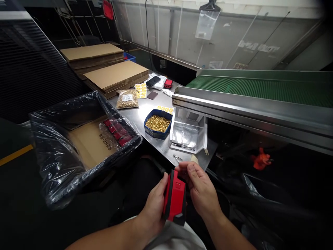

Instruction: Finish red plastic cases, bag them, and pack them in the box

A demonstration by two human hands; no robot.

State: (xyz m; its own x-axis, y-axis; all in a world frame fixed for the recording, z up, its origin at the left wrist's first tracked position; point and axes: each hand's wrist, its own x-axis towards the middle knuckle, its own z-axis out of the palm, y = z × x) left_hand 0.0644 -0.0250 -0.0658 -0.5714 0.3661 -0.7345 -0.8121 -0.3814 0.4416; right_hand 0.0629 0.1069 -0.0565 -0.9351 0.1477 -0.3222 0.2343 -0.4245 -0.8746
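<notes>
Close in front of me, a red and black plastic case (177,196) stands tilted, with small round metal spots near its upper end. My left hand (154,205) is closed around its left side, the thumb along the black edge. At the case's upper right, my right hand (201,187) has thumb and fingers pinched together. Whatever is between those fingertips, if anything, is hidden. Just beyond the hands, a blue tray (149,132) holds many small gold-coloured parts. Beside it stands a white bin (205,133) with clear plastic bags and a thin dark pen-like tool.
A box lined with black plastic (62,177) on the left holds cardboard and red pieces. Flat cardboard stacks (114,74), a bag of gold-coloured parts (127,99) and a phone (153,81) lie on the metal table (162,147). A green conveyor (249,88) runs at right.
</notes>
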